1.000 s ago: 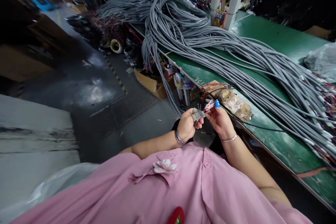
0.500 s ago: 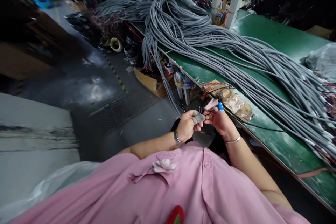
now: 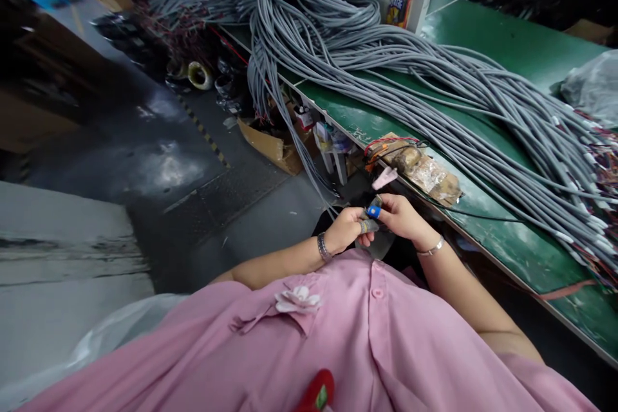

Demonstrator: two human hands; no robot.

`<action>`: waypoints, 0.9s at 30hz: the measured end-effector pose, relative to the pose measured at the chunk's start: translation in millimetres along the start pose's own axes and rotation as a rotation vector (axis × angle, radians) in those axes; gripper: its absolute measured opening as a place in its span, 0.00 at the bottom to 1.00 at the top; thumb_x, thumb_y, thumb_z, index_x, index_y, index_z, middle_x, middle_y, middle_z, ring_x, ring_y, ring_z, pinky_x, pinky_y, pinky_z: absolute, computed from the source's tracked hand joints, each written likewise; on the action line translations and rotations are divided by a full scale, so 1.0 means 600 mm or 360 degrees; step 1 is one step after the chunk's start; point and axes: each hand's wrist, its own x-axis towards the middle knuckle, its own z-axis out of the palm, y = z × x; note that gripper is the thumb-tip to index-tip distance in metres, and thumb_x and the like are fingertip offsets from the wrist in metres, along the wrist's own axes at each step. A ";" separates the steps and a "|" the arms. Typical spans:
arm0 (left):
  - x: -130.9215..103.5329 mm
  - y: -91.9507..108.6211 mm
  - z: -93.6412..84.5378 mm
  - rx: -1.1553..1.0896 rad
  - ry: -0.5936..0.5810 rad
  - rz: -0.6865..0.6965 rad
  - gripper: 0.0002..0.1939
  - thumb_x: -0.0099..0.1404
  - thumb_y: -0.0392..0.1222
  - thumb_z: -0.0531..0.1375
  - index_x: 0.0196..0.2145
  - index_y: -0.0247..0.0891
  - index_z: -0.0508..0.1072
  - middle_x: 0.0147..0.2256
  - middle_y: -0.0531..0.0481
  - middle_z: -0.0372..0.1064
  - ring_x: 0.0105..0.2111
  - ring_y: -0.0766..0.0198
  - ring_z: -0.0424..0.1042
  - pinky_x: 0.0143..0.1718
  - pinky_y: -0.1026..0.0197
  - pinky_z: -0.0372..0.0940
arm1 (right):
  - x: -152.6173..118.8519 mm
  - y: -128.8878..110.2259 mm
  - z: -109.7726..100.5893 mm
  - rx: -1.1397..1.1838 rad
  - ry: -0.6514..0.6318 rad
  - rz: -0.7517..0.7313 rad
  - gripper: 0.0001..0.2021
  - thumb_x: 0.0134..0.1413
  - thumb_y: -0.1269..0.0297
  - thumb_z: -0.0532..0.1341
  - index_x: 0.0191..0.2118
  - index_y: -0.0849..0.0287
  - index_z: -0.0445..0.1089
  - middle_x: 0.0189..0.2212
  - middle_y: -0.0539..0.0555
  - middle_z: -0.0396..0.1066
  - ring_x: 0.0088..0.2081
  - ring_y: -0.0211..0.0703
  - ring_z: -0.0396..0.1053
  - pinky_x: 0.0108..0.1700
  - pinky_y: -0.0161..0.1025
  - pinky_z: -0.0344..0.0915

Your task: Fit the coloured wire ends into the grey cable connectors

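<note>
My left hand point(image 3: 348, 230), with grey coverings on its thumb and finger, is closed on the end of a grey cable point(image 3: 316, 180) that runs down from the bundle on the table. Against it, my right hand point(image 3: 400, 215) is closed in a pinch, a blue wrap around its thumb. The fingertips of both hands meet at the cable's end. Its thin wires are largely hidden by the fingers, so I cannot tell which ones the right hand grips. Just beyond my right fingers sits a flat pink piece point(image 3: 385, 178) by the table edge.
A thick heap of grey cables point(image 3: 328, 51) lies along the green table point(image 3: 487, 26). A tape-wrapped block point(image 3: 425, 170) rests at the near edge with red and black wires. Below stand a cardboard box point(image 3: 270, 145) and a small stool point(image 3: 335, 164). Wire coils point(image 3: 199, 76) lie on the floor.
My right hand has turned inward, its blue-wrapped thumb coming down onto the left fingertips. Wire ends seen between the hands before are now mostly covered. The view has shifted slightly.
</note>
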 end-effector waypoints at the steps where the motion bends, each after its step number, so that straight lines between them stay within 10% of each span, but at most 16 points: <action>1: 0.001 0.000 0.000 -0.0011 -0.0003 -0.0021 0.13 0.53 0.46 0.65 0.26 0.34 0.68 0.19 0.50 0.69 0.15 0.67 0.67 0.17 0.66 0.60 | -0.002 0.001 0.003 -0.0060 0.0040 -0.0034 0.12 0.51 0.55 0.64 0.28 0.60 0.69 0.23 0.48 0.67 0.25 0.35 0.61 0.28 0.34 0.59; 13: -0.004 -0.002 0.008 -0.0293 0.0250 0.0170 0.14 0.51 0.47 0.66 0.26 0.34 0.68 0.20 0.49 0.71 0.16 0.66 0.69 0.18 0.66 0.60 | -0.031 0.017 0.035 0.0636 0.0365 0.0117 0.12 0.48 0.55 0.66 0.31 0.58 0.70 0.24 0.47 0.68 0.25 0.34 0.63 0.29 0.34 0.60; 27: -0.006 -0.002 0.006 -0.0400 0.0368 0.0232 0.13 0.51 0.46 0.65 0.25 0.35 0.67 0.19 0.51 0.70 0.15 0.67 0.67 0.17 0.65 0.61 | -0.010 0.006 0.050 0.0519 0.0561 0.0108 0.12 0.44 0.55 0.68 0.29 0.59 0.74 0.23 0.49 0.70 0.24 0.34 0.60 0.28 0.35 0.58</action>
